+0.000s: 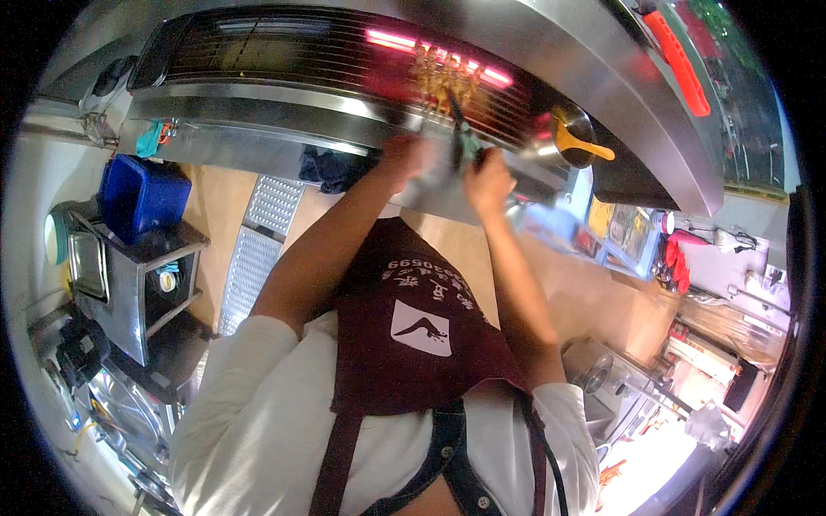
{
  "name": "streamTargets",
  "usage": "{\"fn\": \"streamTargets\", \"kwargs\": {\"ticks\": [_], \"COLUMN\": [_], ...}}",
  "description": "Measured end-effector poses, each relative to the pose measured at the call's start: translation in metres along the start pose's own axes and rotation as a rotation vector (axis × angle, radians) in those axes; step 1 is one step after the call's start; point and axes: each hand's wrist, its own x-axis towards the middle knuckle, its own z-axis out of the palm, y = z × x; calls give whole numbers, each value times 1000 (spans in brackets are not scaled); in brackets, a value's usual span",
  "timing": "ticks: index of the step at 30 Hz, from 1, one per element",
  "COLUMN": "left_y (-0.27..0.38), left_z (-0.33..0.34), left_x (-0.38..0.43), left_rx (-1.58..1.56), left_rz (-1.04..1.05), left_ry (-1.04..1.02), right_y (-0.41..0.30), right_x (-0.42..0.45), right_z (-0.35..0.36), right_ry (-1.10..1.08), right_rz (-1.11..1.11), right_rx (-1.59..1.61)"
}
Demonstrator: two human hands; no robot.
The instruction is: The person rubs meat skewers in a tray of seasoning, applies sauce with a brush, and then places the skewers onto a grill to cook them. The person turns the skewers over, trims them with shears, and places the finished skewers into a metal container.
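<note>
Several skewers of browned food [445,74] lie side by side across the grill grate [284,64], by a glowing pink-red heating bar [390,40]. My left hand [405,160] is blurred at the grill's near edge, close to the lower ends of the skewers; whether it holds one cannot be told. On its right, my right hand [490,180] grips a scissors-like tool [466,138] with dark blades and pale green on its handles. The blades point away from me and reach the near part of the skewered food.
A metal pot [545,149] with a yellow-handled utensil [584,143] stands right of the grate. A steel hood [581,58] curves above. Left are a blue bin [145,197] and a metal cart [122,290]. Blue trays [635,258] stand at right. Perforated metal panels [251,264] lie on the floor.
</note>
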Motion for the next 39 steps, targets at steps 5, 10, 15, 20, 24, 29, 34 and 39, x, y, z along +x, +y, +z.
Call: {"fn": "streamTargets", "kwargs": {"ticks": [5,10,15,20,24,29,34,39], "left_y": [13,23,21,18,14,23,19,2], "left_z": [1,9,7,-1,-2,12,7,0], "left_x": [-15,-26,-24,-16,-13,-29,-23,-5], "left_rx": [62,31,22,91,59,14,191,171], "left_rz": [76,45,55,-8,26,80,129,216], "left_ry": [-62,-7,-17,-118,-123,-40,-78,-97], "right_y": [-7,-4,-13,-8,-4,3,6,7], "right_x": [4,9,8,12,13,13,19,26], "right_z": [-3,-2,-6,0,1,-12,-19,-20], "right_ry": [-10,-71,3,26,38,37,30,30], "right_rz": [32,8,18,5,8,-5,-110,-135], "right_rx": [-100,-117,-172,-254,-204,-124,-234,-291]}}
